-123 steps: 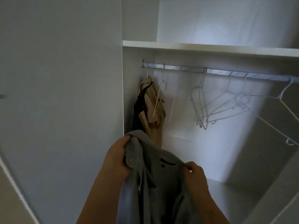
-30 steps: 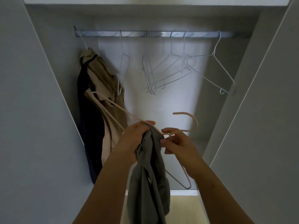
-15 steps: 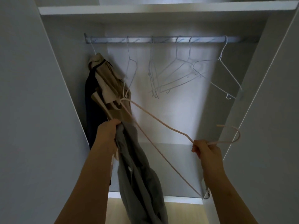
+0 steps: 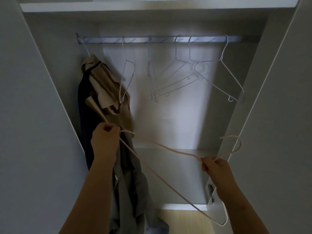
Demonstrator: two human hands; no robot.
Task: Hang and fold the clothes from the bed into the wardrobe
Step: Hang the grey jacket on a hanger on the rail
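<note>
Grey shirt (image 4: 130, 186) hangs bunched from the left hand (image 4: 104, 142), which is clenched round its upper edge. The fabric falls below that hand, alongside the left forearm, to the bottom of the view. Pink hanger (image 4: 175, 151) spans between both hands. One shoulder end lies at the left hand's fingers, against the top of the shirt; whether it sits inside the fabric cannot be told. The hanger neck is grasped by the right hand (image 4: 215, 168), fingers curled round it, and the hook curves up and outward from that hand. The lower bar runs diagonally from the left hand to a corner below the right wrist.

Above both hands, the wardrobe rail (image 4: 160, 39) carries several white wire hangers (image 4: 182, 76). Directly above the left hand hang a beige garment (image 4: 108, 88) and, further outward, a dark navy garment (image 4: 86, 119). A shelf (image 4: 152, 5) lies above the rail. A metal hinge (image 4: 211, 193) sits just beside the right wrist. Pale wood floor (image 4: 182, 220) shows between the forearms
</note>
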